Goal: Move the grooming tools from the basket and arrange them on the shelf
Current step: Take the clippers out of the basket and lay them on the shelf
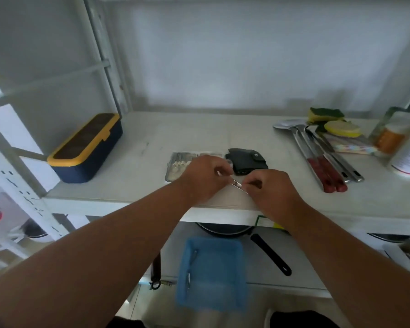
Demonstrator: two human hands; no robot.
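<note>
While both hands meet just above the front edge of the white shelf [133, 138], a thin, shiny metal grooming tool [237, 184] is held between them: the left hand [205, 177] has its fingers curled and pinched on the far end, and the right hand [273, 189] pinches the near end with fingertips pressed together. Just behind the left hand lies a flat clear case with pale-handled implements [178, 165], and beside it, toward the shelf's middle, a black snap-closed pouch [249, 162]. Below the shelf's front edge hangs or rests a blue mesh plastic basket [211, 273], blurred, with at least one slim metal tool [189, 268] left along its left side.

The main risk, as I judge it, is the slender tool slipping as one hand lets go; held this close to the front edge, it could drop off the shelf past the black frying pan [225, 229] underneath. A sideways sweep of the left hand could also knock the case askew. Toward the right edge, the red-handled steel utensils [322, 159] lie well apart and seem safe.
</note>
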